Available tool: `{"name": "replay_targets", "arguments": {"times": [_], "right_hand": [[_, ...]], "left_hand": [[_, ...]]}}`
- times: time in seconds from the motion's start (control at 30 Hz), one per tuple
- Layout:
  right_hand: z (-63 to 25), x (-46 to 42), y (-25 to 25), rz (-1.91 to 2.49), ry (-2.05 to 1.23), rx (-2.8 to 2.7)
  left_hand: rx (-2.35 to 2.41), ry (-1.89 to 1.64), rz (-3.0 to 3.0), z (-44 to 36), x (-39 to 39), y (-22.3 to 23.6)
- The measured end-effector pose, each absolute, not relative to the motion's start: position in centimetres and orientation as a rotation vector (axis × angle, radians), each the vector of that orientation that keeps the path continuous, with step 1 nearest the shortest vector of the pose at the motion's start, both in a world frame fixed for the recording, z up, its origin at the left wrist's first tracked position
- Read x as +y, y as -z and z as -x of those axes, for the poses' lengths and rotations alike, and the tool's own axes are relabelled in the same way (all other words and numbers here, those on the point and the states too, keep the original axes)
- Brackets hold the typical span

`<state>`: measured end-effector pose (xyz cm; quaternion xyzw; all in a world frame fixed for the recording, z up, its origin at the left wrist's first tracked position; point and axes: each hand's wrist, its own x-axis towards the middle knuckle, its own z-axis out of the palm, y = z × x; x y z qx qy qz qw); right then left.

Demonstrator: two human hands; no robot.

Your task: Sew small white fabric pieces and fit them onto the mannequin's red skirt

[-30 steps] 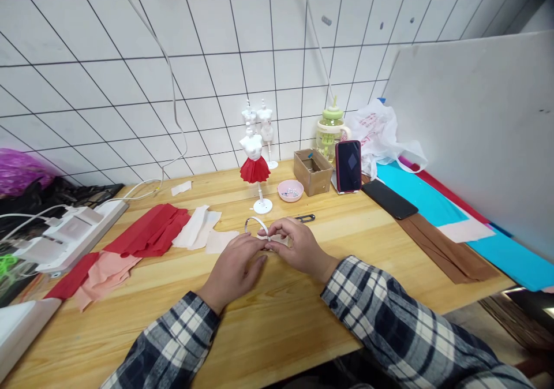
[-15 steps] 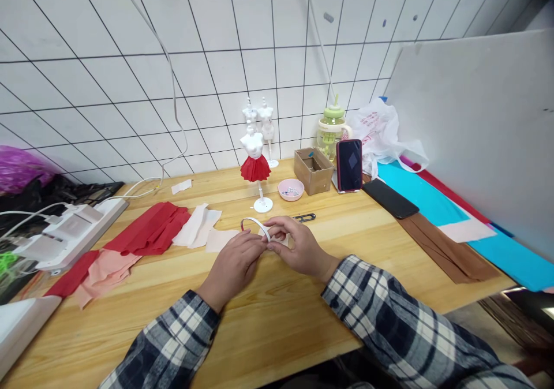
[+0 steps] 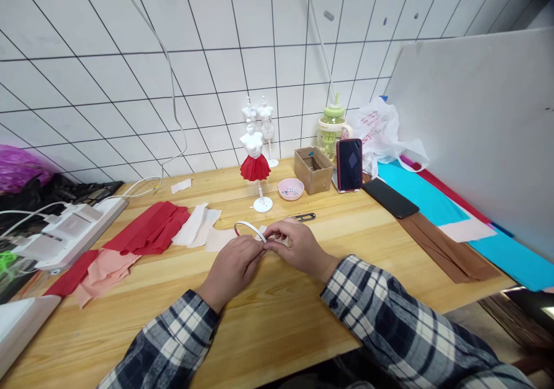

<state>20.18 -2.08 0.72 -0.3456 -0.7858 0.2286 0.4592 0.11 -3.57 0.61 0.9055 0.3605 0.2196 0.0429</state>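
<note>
Past the hands on a wooden worktop, a thread snipper lies just beyond the right hand, partly hidden by it. Behind stand a dress form in a red skirt and a phone propped upright. A pink bowl holds small pale pieces; the cardboard box beside it has a bit of blue inside. Between their fingertips, the left hand and right hand pinch a curved white band.
</note>
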Motion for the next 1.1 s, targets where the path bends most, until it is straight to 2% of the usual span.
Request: {"name": "replay_targets", "arguments": {"times": [0.57, 1.1], "right_hand": [[-20.58, -1.70, -0.76, 0.889, -0.771, -1.986], [-20.72, -1.64, -0.62, 0.998, -0.660, -1.909]], "left_hand": [[1.152, -0.538, -2.840, -0.01, -3.46, -0.36], [1.239, -0.633, -2.617, -0.13, -3.72, -0.73]]}}
